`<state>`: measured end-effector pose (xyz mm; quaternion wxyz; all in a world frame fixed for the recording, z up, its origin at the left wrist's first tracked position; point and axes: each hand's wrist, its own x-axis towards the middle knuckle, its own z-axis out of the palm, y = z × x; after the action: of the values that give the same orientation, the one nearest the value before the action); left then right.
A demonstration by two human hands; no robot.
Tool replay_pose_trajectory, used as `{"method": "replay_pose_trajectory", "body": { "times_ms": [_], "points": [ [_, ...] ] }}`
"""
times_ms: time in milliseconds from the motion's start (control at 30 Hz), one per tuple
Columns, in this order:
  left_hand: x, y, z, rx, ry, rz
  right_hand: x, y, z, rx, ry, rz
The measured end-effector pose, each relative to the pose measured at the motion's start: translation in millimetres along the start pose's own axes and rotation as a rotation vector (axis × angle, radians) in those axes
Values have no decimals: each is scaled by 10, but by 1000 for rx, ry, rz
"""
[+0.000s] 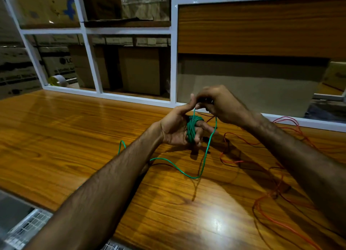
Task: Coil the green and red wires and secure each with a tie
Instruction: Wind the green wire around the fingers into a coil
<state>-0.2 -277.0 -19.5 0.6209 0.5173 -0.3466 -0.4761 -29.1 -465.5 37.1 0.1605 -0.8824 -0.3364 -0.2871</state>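
A green wire [192, 128] is wound in several turns around the fingers of my left hand [176, 126], which is held palm up above the wooden table [74, 129]. My right hand [219, 103] hovers just above it and pinches the green strand that rises from the coil. The loose end of the green wire loops down over the table and runs off to the left under my left forearm. A red wire [280, 176] lies uncoiled in loose loops on the right side of the table, partly under my right forearm.
A white window frame [174, 49] borders the table's far edge, with stacked cardboard boxes behind the glass. A roll of tape [58, 81] sits on the ledge at far left. A metal grid surface [24, 229] shows at the lower left.
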Motion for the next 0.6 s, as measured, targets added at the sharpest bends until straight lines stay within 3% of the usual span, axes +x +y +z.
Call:
{"method": "replay_pose_trajectory", "body": {
  "times_ms": [167, 333, 600],
  "points": [
    [47, -10, -56, -6, -27, 34, 19, 92, 42, -95, 45, -64],
    [93, -33, -91, -36, -75, 92, -17, 159, 77, -169, 62, -11],
    [60, -16, -51, -103, -35, 176, -67, 316, 205, -199, -36, 45]
  ]
}}
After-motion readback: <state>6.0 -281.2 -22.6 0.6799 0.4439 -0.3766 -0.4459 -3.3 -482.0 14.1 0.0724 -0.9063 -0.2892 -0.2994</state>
